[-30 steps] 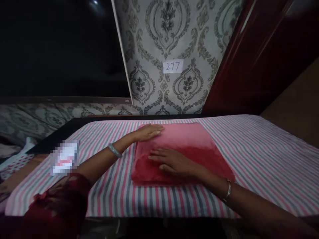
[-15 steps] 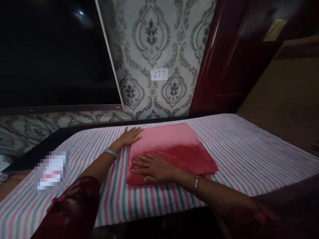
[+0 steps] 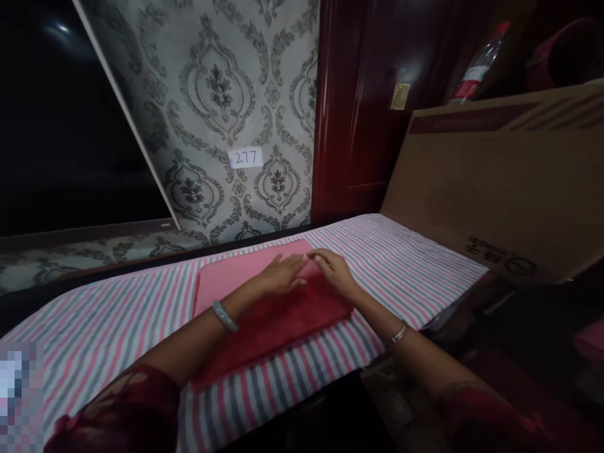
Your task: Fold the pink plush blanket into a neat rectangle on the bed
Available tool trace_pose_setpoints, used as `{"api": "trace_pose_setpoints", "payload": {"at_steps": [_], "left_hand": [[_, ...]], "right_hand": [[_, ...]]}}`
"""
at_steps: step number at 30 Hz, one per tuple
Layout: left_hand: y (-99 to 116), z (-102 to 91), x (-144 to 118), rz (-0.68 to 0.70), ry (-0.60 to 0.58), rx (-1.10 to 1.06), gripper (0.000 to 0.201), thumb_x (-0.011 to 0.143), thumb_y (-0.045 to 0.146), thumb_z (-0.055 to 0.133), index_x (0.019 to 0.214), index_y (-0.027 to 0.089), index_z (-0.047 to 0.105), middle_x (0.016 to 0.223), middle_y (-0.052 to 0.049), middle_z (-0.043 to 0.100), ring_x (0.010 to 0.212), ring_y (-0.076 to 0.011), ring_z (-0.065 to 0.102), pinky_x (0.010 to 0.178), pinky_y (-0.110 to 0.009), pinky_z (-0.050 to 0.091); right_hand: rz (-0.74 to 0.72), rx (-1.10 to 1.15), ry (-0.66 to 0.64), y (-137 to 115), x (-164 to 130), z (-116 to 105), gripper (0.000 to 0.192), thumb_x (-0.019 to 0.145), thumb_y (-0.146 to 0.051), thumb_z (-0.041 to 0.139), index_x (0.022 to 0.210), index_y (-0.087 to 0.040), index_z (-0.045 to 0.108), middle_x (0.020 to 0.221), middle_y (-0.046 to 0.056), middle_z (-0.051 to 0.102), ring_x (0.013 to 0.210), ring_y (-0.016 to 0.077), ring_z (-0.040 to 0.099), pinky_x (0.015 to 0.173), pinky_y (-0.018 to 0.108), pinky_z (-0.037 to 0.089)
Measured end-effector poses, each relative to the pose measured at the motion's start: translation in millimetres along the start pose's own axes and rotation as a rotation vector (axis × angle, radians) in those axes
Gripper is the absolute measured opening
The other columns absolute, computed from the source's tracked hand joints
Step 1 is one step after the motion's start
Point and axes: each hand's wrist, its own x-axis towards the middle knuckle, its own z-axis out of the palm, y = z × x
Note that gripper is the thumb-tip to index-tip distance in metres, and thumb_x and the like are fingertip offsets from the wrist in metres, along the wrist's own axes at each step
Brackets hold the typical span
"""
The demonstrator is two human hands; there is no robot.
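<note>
The left hand [image 3: 282, 275] lay flat, palm down, fingers together and stretched out, on a folded pink-red plush cloth [image 3: 264, 308], gripping nothing. Just to its right, the right hand [image 3: 336, 269] rested on the far right part of the same cloth with its fingers bent down over the fabric; whether they pinched a fold or only pressed on it could not be told, since the fingertips were dim and partly masked by the left hand's fingertips, which nearly touched them. The cloth lay beneath both hands on a worktop covered with a pink, grey and white striped sheet [image 3: 410, 264], its near left corner hidden under the left forearm, which carried a pale green bangle [image 3: 224, 316]; a thin silver bracelet [image 3: 399, 333] circled the right wrist. Dark red sleeves were cut off by the lower edge of the frame. Beyond the hands, a small white label reading 277 [image 3: 246, 157] sat on grey damask wallpaper [image 3: 212, 107]. To the right of the right hand, a large brown cardboard sheet [image 3: 491, 189] leaned up, its printing too dim to read, and a clear plastic bottle with a red label [image 3: 476, 69] stood behind it, its base hidden. A blurred-out patch [image 3: 19, 393] was at the lower left.
</note>
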Motion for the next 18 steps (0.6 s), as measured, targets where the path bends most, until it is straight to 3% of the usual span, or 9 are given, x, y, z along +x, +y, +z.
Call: {"api": "trace_pose_setpoints", "payload": {"at_steps": [4,7,11,15,18], "left_hand": [[26.3,15.9,14.8,0.192,0.061,-0.024,0.068,0.098,0.051,0.047,0.156,0.019,0.03,0.162,-0.02,0.027,0.152,-0.0324,0.021,0.119,-0.064,0.012],[37.3,21.7,15.7,0.3,0.097,-0.071,0.067,0.098,0.052,0.045,0.154,0.017,0.034,0.161,-0.019,0.03,0.151,-0.0333,0.024,0.118,-0.064,0.016],[39.5,27.0,15.1,0.378,0.117,-0.105,0.062,0.101,0.05,0.039,0.151,0.013,0.041,0.156,-0.019,0.04,0.147,-0.0292,0.033,0.122,-0.051,0.019],[36.6,40.8,17.0,0.462,0.094,-0.097,0.07,0.099,0.057,0.041,0.154,0.014,0.036,0.159,-0.017,0.036,0.15,-0.0292,0.026,0.124,-0.05,0.014],[38.2,53.7,16.2,0.442,0.126,-0.084,0.067,0.099,0.056,0.041,0.155,0.019,0.036,0.159,-0.013,0.037,0.149,-0.0303,0.028,0.123,-0.052,0.015]], "right_hand": [[0.095,0.101,0.008,46.4,5.8,-6.5,0.057,0.097,-0.05,0.037,0.137,-0.015,0.059,0.136,0.014,0.063,0.128,0.0265,0.058,0.113,0.046,0.04],[0.095,0.135,-0.107,56.4,22.6,4.2,0.063,0.099,-0.051,0.029,0.146,-0.015,0.051,0.147,0.013,0.054,0.138,0.0242,0.049,0.119,0.045,0.032],[0.033,0.127,-0.273,60.6,60.0,16.6,0.064,0.103,-0.05,0.022,0.149,-0.012,0.046,0.152,0.013,0.049,0.141,0.0214,0.044,0.119,0.042,0.031],[-0.031,0.064,-0.442,75.5,84.8,30.5,0.057,0.102,-0.052,0.035,0.147,-0.021,0.05,0.154,0.007,0.047,0.144,0.0218,0.039,0.121,0.043,0.026],[-0.048,-0.027,-0.548,93.2,84.9,44.5,0.054,0.099,-0.05,0.049,0.145,-0.022,0.053,0.158,0.008,0.039,0.149,0.0273,0.029,0.124,0.048,0.014]]}}
